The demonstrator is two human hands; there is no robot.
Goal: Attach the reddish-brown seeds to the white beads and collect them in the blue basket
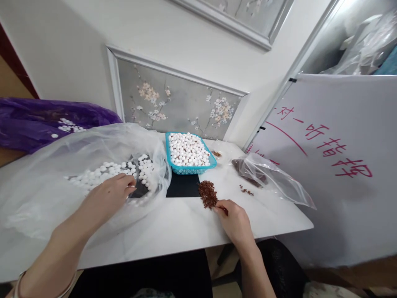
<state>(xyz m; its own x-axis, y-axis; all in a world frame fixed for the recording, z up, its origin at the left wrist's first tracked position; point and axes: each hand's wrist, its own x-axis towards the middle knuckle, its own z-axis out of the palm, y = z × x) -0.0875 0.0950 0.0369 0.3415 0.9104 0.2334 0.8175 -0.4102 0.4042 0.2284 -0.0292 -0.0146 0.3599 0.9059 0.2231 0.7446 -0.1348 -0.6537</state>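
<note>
My left hand (113,194) reaches over the open mouth of a clear plastic bag (56,165) with many small white balls (107,169) in it. Its thumb and fingers are pinched together, and a bit of white, seemingly one ball, shows at their tips. At the near edge of a heap of small reddish-brown pieces (207,193), my right hand (235,218) is closed in a pinch. Some brown bits show within its curled fingers. Behind the heap stands a blue plastic basket (192,169), filled with white balls that have brown bits among them.
A purple bag (27,120) with white balls lies at the far left. On the right are a clear bag of brown material (252,174) and a few loose brown pieces (246,190). A black mat (182,186) lies before the basket; a whiteboard (341,198) stands beyond the table's right edge.
</note>
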